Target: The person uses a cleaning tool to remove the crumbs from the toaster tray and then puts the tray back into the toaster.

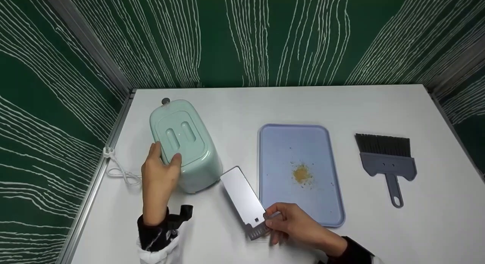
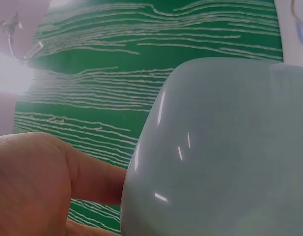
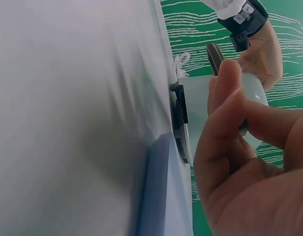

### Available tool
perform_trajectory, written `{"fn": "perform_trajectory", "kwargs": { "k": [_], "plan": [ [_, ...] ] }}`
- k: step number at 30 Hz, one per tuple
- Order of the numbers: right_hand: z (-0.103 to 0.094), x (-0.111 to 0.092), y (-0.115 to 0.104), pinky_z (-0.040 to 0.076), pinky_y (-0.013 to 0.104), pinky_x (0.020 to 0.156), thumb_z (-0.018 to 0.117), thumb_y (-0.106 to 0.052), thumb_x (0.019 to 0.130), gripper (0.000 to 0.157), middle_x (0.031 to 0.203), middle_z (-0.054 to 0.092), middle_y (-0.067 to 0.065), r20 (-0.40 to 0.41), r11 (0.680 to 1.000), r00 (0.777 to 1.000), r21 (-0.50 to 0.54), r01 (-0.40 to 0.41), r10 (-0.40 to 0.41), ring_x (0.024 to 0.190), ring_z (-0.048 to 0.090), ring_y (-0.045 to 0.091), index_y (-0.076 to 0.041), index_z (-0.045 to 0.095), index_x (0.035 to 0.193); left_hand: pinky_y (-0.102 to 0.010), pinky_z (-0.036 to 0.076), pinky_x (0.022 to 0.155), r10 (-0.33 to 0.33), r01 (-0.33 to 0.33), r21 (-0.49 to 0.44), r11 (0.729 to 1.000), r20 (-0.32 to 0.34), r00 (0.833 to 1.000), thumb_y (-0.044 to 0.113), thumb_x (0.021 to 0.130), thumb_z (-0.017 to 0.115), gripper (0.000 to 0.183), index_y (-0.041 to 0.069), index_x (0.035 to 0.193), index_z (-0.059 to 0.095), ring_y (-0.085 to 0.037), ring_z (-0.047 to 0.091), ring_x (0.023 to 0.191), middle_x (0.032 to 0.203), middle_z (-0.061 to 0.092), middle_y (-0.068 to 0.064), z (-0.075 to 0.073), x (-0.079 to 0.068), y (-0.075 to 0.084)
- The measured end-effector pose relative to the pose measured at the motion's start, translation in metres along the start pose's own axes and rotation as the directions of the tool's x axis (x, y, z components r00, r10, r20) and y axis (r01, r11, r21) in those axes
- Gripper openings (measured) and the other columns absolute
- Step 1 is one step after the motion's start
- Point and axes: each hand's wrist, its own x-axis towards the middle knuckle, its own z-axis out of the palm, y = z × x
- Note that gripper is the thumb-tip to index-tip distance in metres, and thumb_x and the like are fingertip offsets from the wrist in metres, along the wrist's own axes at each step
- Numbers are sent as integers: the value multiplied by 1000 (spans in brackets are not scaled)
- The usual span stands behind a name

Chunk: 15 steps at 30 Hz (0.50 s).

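Note:
A mint-green toaster [image 1: 197,142] with two elongated recesses in its top stands at the table's left. My left hand [image 1: 161,177] holds its near left corner, thumb on top and fingers along the side. The left wrist view shows the toaster's glossy wall [image 2: 220,147] beside that hand [image 2: 33,182]. Between fingers and thumb, my right hand [image 1: 293,224] pinches the grey slotted end of a flat metal crumb tray [image 1: 242,196]. The crumb tray slants toward the toaster, its far end close by the near right corner. In the right wrist view, my fingers [image 3: 225,123] hide most of it.
Just right of the crumb tray lies a blue tray [image 1: 297,142] with a small heap of yellowish crumbs [image 1: 302,174]. A grey hand brush [image 1: 388,163] with dark bristles lies farther right. The white cord [image 1: 123,173] is bundled left of the toaster. Green patterned walls [image 1: 235,36] border the table.

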Motion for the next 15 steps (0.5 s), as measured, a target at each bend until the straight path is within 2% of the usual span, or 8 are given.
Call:
{"fn": "perform_trajectory", "kwargs": {
  "k": [7,15],
  "plan": [
    [8,4,4,48,21,52,68,-8,101,25,73,73,16,36,999,999,30,-42,40,58,68,12,6,60,121,-51,22,126,17,-17,10,1000,2,1000,17,99,62,72,-19,153,31,-45,22,154,163,22,-39,-2,0,-1],
    [15,9,10,52,21,52,68,-5,100,22,85,75,25,104,989,992,121,-80,67,57,68,11,6,58,117,-49,24,126,31,-31,10,999,9,999,18,99,64,71,-17,153,34,-42,25,154,163,25,-35,-5,-1,-2]
  ]
}}
